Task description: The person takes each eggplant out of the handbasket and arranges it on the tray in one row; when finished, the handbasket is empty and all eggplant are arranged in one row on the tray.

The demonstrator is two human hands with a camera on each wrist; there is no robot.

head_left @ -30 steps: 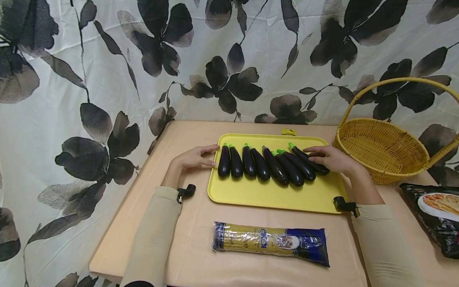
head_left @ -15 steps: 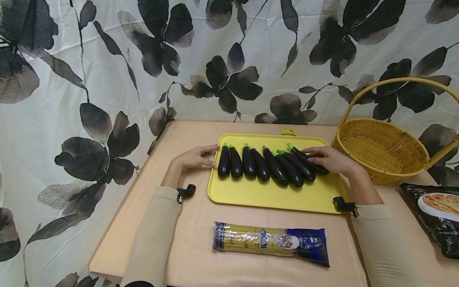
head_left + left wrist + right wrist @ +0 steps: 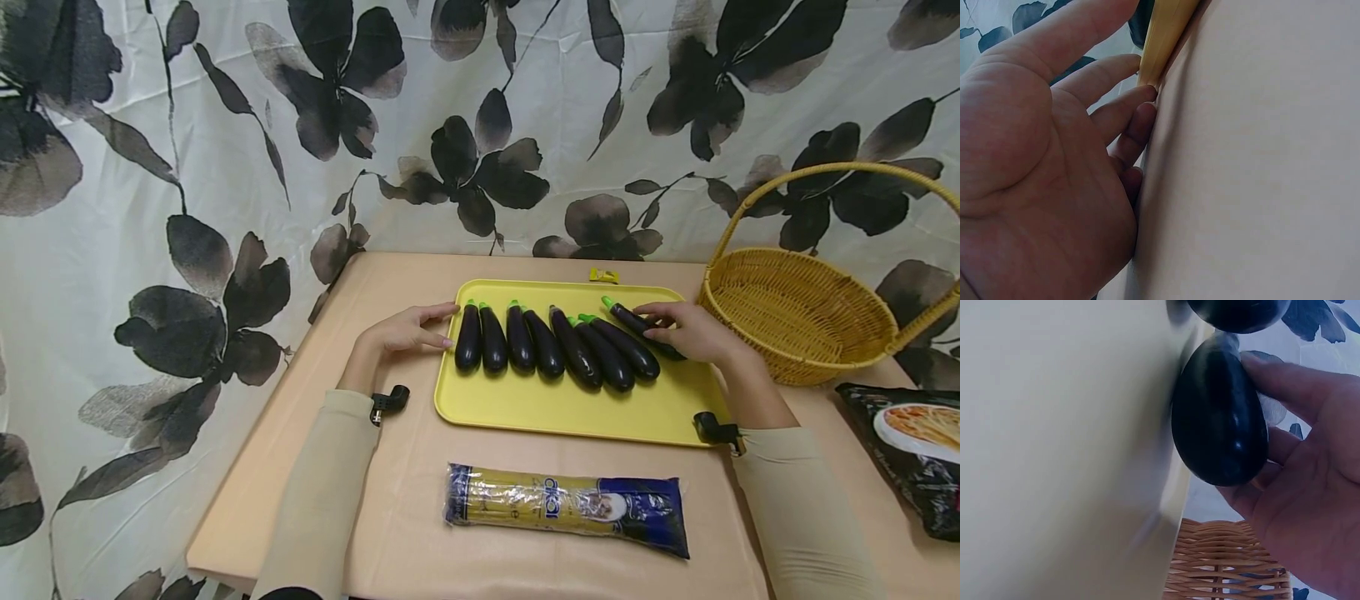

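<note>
Several glossy dark eggplants (image 3: 520, 340) with green stems lie in a row on a yellow tray (image 3: 525, 408) in the head view. My right hand (image 3: 692, 333) grips the rightmost eggplant (image 3: 626, 318) between thumb and fingers. The right wrist view shows that eggplant (image 3: 1219, 419) close up, its rounded end facing the camera, with the hand (image 3: 1319, 456) along one side. At the tray's left edge, my left hand (image 3: 401, 331) holds nothing, its fingers loosely extended. In the left wrist view the left hand's (image 3: 1054, 137) fingertips are at the tray rim (image 3: 1166, 37).
A yellow wicker basket (image 3: 802, 308) with a tall handle stands right of the tray. In front lies a blue-and-gold plastic packet (image 3: 562, 504). A black food bag (image 3: 918, 442) is at far right, and a small yellow wrapper (image 3: 603, 275) lies behind the tray.
The rightmost eggplant has shifted slightly away from its neighbour in my right hand, which has moved a little. My left hand and the other eggplants look the same.
</note>
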